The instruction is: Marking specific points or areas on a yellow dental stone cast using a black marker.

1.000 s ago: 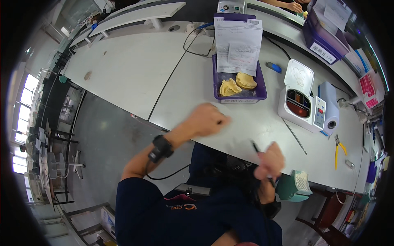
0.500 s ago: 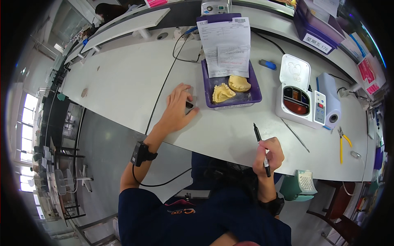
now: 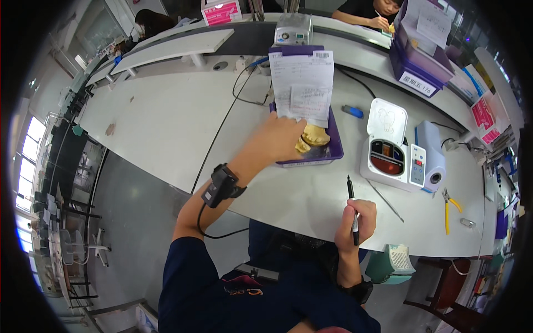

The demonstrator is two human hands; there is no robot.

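Observation:
In my right hand point(image 3: 361, 217) is a slim black pen point(image 3: 351, 190), its uncapped tip pointing away from me above the table's near edge. My left hand point(image 3: 281, 137) is stretched over the left side of a purple tray point(image 3: 335, 145), smeared by motion, with its fingers mostly hidden. Under it, one yellowish dental cast point(image 3: 302, 146) is partly covered. A second dental cast point(image 3: 316, 136) lies beside it, its rounded edge showing. A printed sheet point(image 3: 302, 77) with a smaller slip stands upright at the tray's back.
To the right are a white wax heater point(image 3: 391, 161) with raised lid, a blue-and-white device point(image 3: 431, 155), a thin metal tool point(image 3: 386, 201) and yellow-handled pliers point(image 3: 448, 211). A blue cap-like piece point(image 3: 353, 111) lies behind. Purple bins point(image 3: 416, 66) occupy the shelf; another person point(image 3: 366, 14) sits beyond.
My left hand has left the tabletop and moved right and away, over the tray and its left cast. My right hand keeps the pen in nearly the same place. The view has tilted up slightly.

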